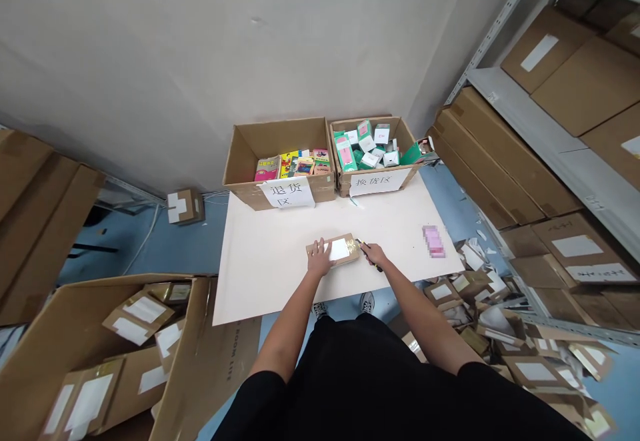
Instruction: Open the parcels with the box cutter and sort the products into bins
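Note:
A small brown cardboard box [351, 248] with a white label and shiny tape lies flat on the white table [260, 261]. My left hand [320, 260] grips its left end, the fingers and thumb resting over the top. In my right hand [375, 255] is a utility knife [371, 264] with a black and yellow handle, the fingers closed around it. The knife's front end is at the taped right end of the box. Whether the blade cuts into the tape is too small to tell.
Behind stand two open cartons, one holding colourful packets [295, 165], the other green-and-white boxes [367, 144]. A blurred pink item [433, 241] lies at the table's right. A large carton of parcels [197, 334] stands at left; opened boxes [530, 367] pile up beside shelving [540, 114] at right.

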Demonstrator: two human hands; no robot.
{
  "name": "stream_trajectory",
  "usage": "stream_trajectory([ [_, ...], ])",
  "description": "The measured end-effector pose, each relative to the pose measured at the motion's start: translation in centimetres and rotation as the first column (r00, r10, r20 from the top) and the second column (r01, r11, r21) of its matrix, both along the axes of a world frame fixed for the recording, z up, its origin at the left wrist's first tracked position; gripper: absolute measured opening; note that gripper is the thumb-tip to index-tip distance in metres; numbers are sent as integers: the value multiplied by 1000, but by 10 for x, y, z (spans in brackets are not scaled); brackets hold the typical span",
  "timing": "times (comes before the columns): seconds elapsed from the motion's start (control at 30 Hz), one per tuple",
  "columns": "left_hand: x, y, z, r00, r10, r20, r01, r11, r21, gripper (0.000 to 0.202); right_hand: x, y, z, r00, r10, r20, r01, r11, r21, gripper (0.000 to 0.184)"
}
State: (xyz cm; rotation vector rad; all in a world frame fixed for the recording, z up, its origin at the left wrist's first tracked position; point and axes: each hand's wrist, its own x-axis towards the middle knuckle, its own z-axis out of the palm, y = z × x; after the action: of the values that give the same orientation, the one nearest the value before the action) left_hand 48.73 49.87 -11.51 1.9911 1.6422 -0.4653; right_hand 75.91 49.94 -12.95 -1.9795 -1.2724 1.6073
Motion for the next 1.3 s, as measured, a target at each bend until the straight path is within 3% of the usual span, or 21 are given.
stream_trajectory([
  [0.2, 1, 3, 2, 1000, 11, -17, -11, 1000, -22, 88, -4, 18, 15, 970, 139, 197, -145, 989, 14, 49],
  [0.3, 1, 4, 2, 1000, 19, -12, -19, 999, -32, 89, -7, 19, 18, 955, 122, 269, -132, 991, 16, 44],
  [0.47, 1, 7, 2, 1000, 18, 19, -17, 998, -56, 94, -4, 0, 15, 972, 44, 230, -45, 999, 2, 42],
  [0.67, 0, 10, 10, 1000, 15, 8, -15, 998, -60, 92, 13, -33, 12, 971, 84, 224, -83, 996, -14, 43],
  [0.8, -3, 0, 20, 1000, 7, 29, -8, 1000, 20, 87, 14, -48, 7, 975, -110, 195, 100, 993, 60, 51],
  [0.87, 3, -8, 24, 1000, 25, 18, -26, 996, 80, 83, 3, -53, 2, 959, -214, 186, 198, 975, 102, 51],
  [0.97, 24, -24, 26, 995, 97, -31, -90, 981, 172, 77, -23, -58, -6, 943, -261, 206, 238, 963, 130, 44],
  [1.1, 49, -42, 28, 979, 193, -69, -175, 963, 202, 75, -42, -47, -9, 899, -327, 291, 286, 942, 175, 55],
  [1.3, 47, -57, 27, 996, 6, 91, -18, 992, 129, 72, -37, 8, 2, 921, -291, 259, 254, 952, 169, 41],
])
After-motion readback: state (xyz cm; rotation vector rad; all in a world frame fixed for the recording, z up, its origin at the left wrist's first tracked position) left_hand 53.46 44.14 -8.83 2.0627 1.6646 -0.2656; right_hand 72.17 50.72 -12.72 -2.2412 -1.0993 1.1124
